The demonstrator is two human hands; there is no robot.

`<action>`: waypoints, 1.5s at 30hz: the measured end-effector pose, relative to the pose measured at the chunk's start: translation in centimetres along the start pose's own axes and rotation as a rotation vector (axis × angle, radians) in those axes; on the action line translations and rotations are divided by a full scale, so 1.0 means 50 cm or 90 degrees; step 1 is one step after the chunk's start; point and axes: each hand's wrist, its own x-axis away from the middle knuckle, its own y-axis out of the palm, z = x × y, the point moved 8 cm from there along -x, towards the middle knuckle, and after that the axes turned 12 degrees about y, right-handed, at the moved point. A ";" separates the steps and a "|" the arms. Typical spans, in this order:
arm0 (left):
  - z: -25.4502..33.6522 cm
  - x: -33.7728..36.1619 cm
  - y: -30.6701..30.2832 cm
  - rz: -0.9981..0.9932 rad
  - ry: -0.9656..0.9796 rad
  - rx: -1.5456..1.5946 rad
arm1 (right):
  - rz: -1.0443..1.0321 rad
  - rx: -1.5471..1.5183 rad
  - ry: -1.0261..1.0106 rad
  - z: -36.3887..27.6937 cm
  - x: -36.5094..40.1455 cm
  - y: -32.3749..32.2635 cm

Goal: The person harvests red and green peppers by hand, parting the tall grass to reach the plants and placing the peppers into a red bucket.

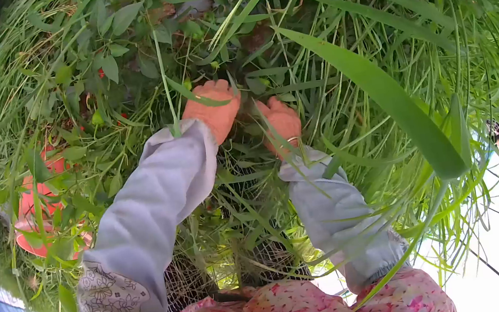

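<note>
At upper centre, the left hand [216, 111] and right hand [281, 121] curl side by side, apparently to reach the same grass [333, 96]; any grasp cannot be determined.

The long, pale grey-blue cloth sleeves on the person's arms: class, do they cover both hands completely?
No, the bare left hand and the bare right hand both show beyond the sleeves.
</note>
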 end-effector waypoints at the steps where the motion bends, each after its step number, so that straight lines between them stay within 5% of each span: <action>1: 0.004 0.004 -0.006 0.020 0.011 -0.005 | 0.012 0.006 -0.011 0.015 -0.006 0.023; 5: 0.023 -0.016 -0.010 0.168 0.109 0.062 | -0.049 -0.123 -0.003 -0.002 0.002 -0.031; 8: 0.026 -0.061 0.008 0.136 0.122 0.208 | -0.082 -0.181 0.006 -0.059 0.038 -0.081; 10: -0.001 -0.078 0.051 0.058 0.011 0.259 | -0.200 -0.145 0.043 -0.077 0.041 -0.090; 12: -0.022 -0.074 0.111 0.011 -0.078 0.336 | -0.300 -0.403 0.120 -0.026 0.061 -0.041; 15: -0.029 -0.050 0.214 -0.194 -0.134 0.132 | -0.384 -0.560 0.135 -0.029 0.075 -0.045; 17: -0.013 -0.014 0.235 -0.257 0.110 0.066 | -0.495 -0.624 0.194 -0.047 0.090 -0.062; 21: -0.018 0.012 0.179 -0.277 0.052 0.216 | -0.551 -0.632 0.295 -0.073 0.101 -0.099; 26: -0.007 0.055 0.101 -0.164 0.081 0.178 | -0.661 -0.821 0.230 -0.099 0.122 -0.122; 28: 0.000 0.069 0.148 -0.323 0.114 0.080 | -0.687 -0.985 0.143 -0.077 0.119 -0.149; 29: 0.002 0.084 0.174 -0.402 0.131 0.033 | -0.627 -0.857 0.207 -0.039 0.118 -0.136; 31: 0.018 0.093 0.175 -0.314 0.159 0.026 | -0.492 -0.603 0.332 -0.016 0.106 -0.149; 32: 0.022 0.092 0.163 -0.281 0.158 0.035 | -0.468 -0.588 0.267 -0.035 0.092 -0.134; 35: 0.002 0.103 0.159 -0.231 0.167 0.056 | -0.513 -0.047 -0.008 -0.051 0.084 -0.109; 36: -0.021 0.120 0.200 -0.265 0.180 0.054 | -0.577 0.117 0.019 -0.036 0.088 -0.094; 38: 0.004 0.144 0.135 -0.424 0.249 -0.015 | -0.469 0.295 0.119 0.048 0.094 -0.122; 39: -0.007 0.140 0.142 -0.323 0.219 0.002 | -0.403 0.384 0.158 0.106 0.079 -0.144; 42: -0.052 0.190 0.229 -0.089 0.230 -0.015 | -0.309 0.226 0.279 0.402 0.075 -0.176; 45: -0.007 0.185 0.142 0.028 0.301 -0.044 | -0.364 0.011 0.335 0.445 0.055 -0.192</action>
